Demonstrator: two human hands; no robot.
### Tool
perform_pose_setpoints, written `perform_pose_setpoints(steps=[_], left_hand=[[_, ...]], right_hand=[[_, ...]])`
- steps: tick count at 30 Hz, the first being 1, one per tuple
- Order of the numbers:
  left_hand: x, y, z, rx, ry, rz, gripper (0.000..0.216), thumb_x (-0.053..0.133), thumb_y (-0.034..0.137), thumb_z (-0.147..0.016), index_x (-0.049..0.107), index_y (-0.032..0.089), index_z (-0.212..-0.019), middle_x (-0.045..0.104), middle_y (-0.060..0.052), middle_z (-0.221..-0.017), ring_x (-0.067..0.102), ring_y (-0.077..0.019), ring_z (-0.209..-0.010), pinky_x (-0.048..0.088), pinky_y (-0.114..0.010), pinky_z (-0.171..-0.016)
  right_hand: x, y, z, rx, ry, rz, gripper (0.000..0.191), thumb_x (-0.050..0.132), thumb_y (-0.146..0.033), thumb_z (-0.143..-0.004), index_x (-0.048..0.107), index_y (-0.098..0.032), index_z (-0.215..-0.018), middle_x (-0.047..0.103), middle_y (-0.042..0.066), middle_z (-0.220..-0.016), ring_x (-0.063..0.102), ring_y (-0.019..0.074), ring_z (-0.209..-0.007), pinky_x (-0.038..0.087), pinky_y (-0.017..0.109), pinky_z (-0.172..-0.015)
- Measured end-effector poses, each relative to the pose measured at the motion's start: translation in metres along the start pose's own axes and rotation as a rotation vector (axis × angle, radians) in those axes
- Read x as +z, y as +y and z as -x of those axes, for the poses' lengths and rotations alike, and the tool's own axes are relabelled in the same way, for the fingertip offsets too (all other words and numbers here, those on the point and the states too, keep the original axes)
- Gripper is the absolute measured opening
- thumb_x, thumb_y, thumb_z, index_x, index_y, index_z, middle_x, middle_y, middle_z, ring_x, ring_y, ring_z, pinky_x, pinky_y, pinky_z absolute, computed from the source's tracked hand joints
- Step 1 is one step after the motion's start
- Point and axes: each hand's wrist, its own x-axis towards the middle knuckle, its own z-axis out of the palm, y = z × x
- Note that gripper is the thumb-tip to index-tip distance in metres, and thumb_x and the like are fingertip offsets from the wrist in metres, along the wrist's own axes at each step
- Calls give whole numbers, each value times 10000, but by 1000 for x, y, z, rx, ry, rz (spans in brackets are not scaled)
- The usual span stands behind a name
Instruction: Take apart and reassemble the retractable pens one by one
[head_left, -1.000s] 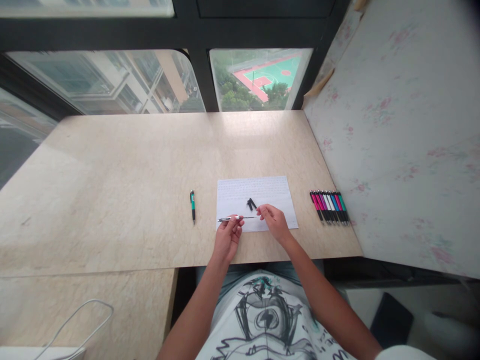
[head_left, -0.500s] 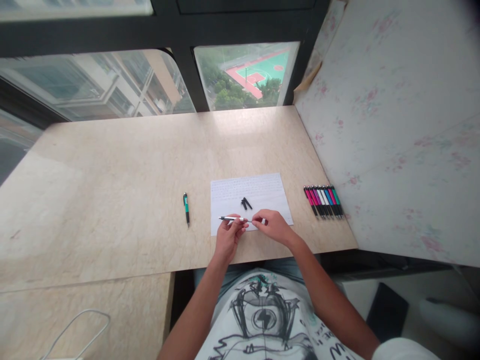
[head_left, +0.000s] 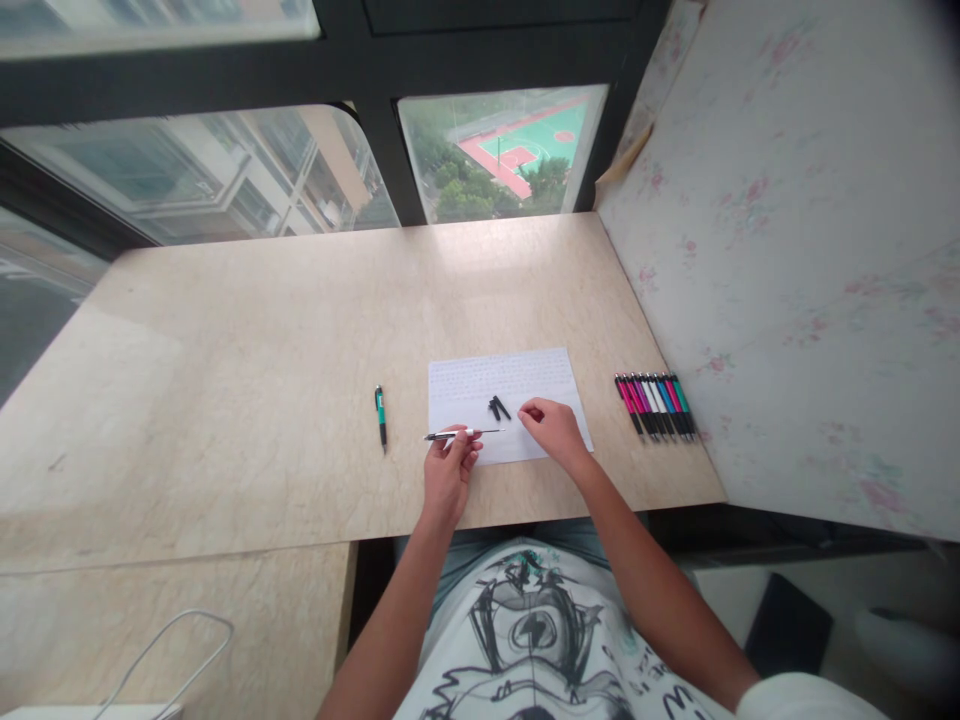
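My left hand (head_left: 448, 478) grips a white ballpoint pen (head_left: 436, 437) between thumb and fingers. The pen lies level, and its thin refill (head_left: 492, 431) sticks out bare toward the right. Apart from the refill tip, my right hand (head_left: 553, 430) hovers above the right part of a lined, written sheet of paper (head_left: 457, 385). Its thumb and forefinger are pinched together; whatever they may hold is too small to make out. Several short black pen grips (head_left: 498, 407) lie on the sheet between my hands.
A green and black pen (head_left: 381, 418) rests on the table (head_left: 247, 400) left of the paper. Several coloured pens (head_left: 654, 405) lie in a row at the right, by the wallpapered wall (head_left: 787, 300). A white cable (head_left: 161, 645) loops at lower left.
My right hand has moved from the pen's tip, right and slightly away from me. The refill now shows longer and bare. My left hand with the pen has shifted a little left.
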Motion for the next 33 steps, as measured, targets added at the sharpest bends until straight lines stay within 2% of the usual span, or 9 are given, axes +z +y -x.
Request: perform_pose_setpoints(steps=[4, 8, 13, 16, 18, 22, 27, 33], left_hand=[[0, 0, 4, -7, 7, -16, 307, 779, 295, -720, 632, 159, -952, 732, -73, -874, 672, -91, -684, 504, -157, -602], [-2, 0, 5, -8, 8, -18, 304, 779, 285, -720, 631, 157, -953, 733, -75, -886, 674, -92, -684, 507, -159, -603], [1, -1, 5, -18, -15, -33, 305, 770, 294, -732, 631, 158, -966, 734, -85, -903, 679, -97, -701, 512, -164, -615], [5, -2, 6, -38, -25, -39, 317, 772, 295, -729, 628, 156, -974, 734, -91, -899, 683, -105, -703, 510, -171, -617], [7, -2, 7, -48, -35, -47, 319, 774, 304, -726, 627, 158, -969, 735, -95, -892, 683, -110, -691, 503, -177, -607], [7, 0, 8, -59, -74, -90, 307, 781, 322, -713, 649, 155, -935, 729, -98, -925, 680, -118, -713, 495, -192, -621], [5, 1, 8, -55, -85, -117, 285, 792, 321, -696, 681, 152, -896, 701, -59, -904, 657, -105, -725, 486, -188, -639], [3, 2, 3, 5, 21, -17, 290, 797, 320, -696, 672, 143, -889, 683, -37, -843, 623, -70, -694, 474, -168, -642]], right_hand=[[10, -10, -11, -3, 29, 92, 147, 576, -252, -826, 709, -217, -774, 706, 23, -726, 627, 167, -686, 432, 275, -672], [4, -13, -7, -24, 8, 68, 242, 504, -274, -890, 698, -212, -759, 696, 16, -708, 616, 162, -675, 413, 266, -658], [-5, -15, 14, -51, -160, -227, 298, 456, -311, -928, 700, -197, -799, 697, 4, -728, 635, 148, -692, 448, 250, -680], [-6, -19, 25, -90, -269, -292, 296, 464, -309, -928, 702, -195, -794, 695, 2, -733, 632, 143, -700, 453, 243, -666], [-6, -21, 31, -112, -294, -264, 257, 503, -291, -909, 703, -199, -775, 698, 2, -733, 624, 143, -702, 447, 242, -648], [-8, -21, 34, -129, -245, -221, 129, 594, -233, -844, 720, -208, -847, 716, 13, -811, 631, 146, -742, 448, 233, -610], [-8, -18, 33, -205, -225, -143, 109, 620, -175, -815, 723, -207, -829, 694, 17, -808, 615, 139, -737, 454, 234, -617], [-18, -11, 36, -229, -326, -29, 151, 595, -126, -802, 723, -206, -810, 699, 21, -806, 625, 148, -753, 470, 257, -688]])
